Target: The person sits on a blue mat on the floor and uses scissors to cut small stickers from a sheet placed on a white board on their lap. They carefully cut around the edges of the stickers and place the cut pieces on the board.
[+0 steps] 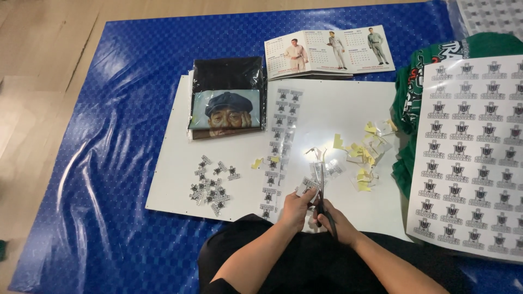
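Here, two hands cut a small printed sticker piece over a white board.

The left hand [297, 209] pinches the sticker piece [308, 188]; the right hand [332, 220] has its grip closed on the scissors [322, 190], blades pointing to 12 o'clock. The glossy white board [348, 103] lies on a shiny blue sheet [125, 163], bare toward 9 o'clock. Cut stickers [211, 188] are piled at 9, yellow paper scraps [368, 152] at 1, a full sticker sheet [474, 152] at 3.

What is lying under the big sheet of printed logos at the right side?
Under the sheet of printed logos lies green fabric with white lettering, showing along the sheet's left and top edges. Below that is the blue mat. How far the fabric runs under the sheet is hidden.
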